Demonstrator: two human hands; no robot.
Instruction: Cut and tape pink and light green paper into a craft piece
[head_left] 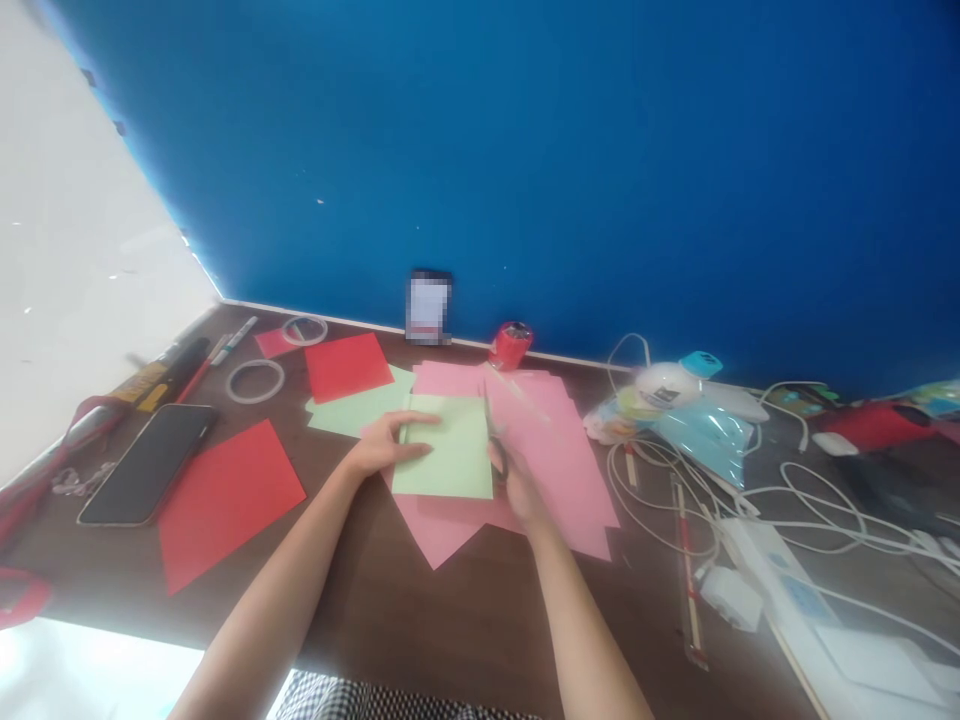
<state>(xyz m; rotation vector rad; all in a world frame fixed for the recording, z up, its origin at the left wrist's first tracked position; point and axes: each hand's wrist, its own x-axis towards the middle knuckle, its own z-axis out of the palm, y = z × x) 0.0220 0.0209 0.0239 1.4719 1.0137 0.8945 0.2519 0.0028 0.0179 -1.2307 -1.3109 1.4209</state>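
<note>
A light green sheet of paper lies on top of several pink sheets in the middle of the dark wooden table. My left hand rests flat on the green sheet's left edge, fingers stretched out. My right hand is at the sheet's right edge, closed round the handles of a pair of scissors. The blades point away from me along that edge.
Red sheets and a black phone lie at the left, with tape rings and pens behind. A red cup stands by the blue wall. White cables, a power strip and plastic bags crowd the right.
</note>
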